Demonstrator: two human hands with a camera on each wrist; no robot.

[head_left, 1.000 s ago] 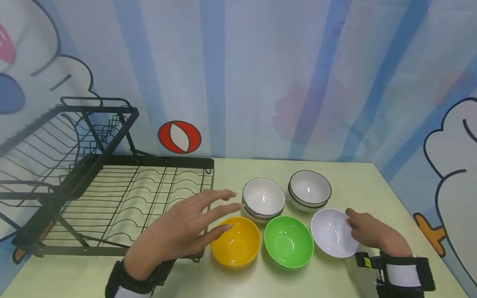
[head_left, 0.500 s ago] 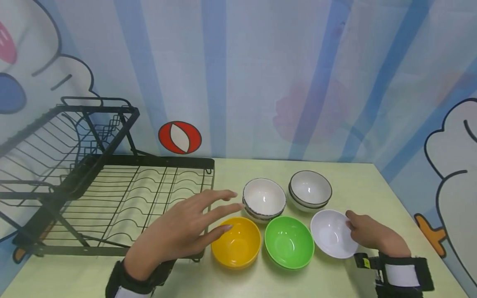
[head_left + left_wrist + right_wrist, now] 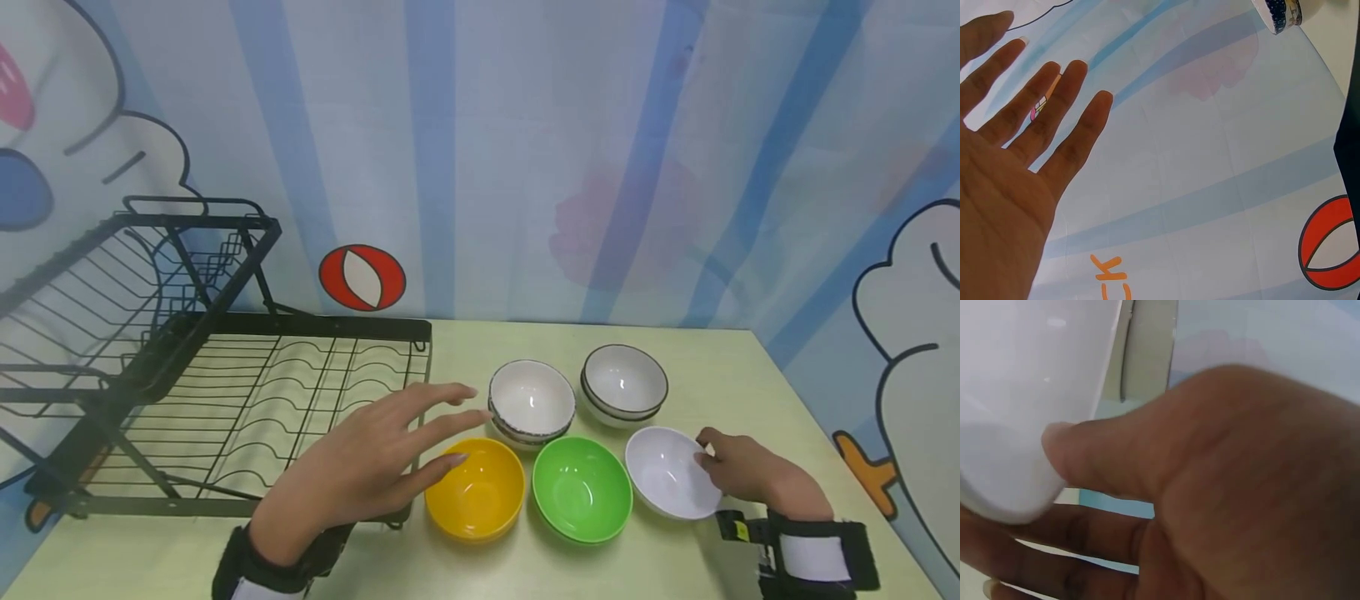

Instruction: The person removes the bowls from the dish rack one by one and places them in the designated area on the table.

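At the right of the head view, my right hand (image 3: 753,475) pinches the rim of a white bowl (image 3: 672,473). The right wrist view shows the thumb (image 3: 1085,450) inside that rim and the fingers beneath it. My left hand (image 3: 367,454) hovers near a yellow bowl (image 3: 475,490), its fingers spread and holding nothing. In the left wrist view the fingers of the left hand (image 3: 1022,144) are extended. A green bowl (image 3: 582,490) stands between the yellow and white ones. Behind them are two stacks of dark-rimmed white bowls, a left stack (image 3: 531,398) and a right stack (image 3: 624,382).
A black wire dish rack (image 3: 247,408) takes up the left of the pale table (image 3: 570,575), with a raised tier (image 3: 127,275) at its far left. A printed curtain (image 3: 495,167) hangs behind the table and along the right side.
The white bowl's far rim has tipped slightly lower in my right hand, and that hand has shifted a little. The left hand and other bowls stay in place.
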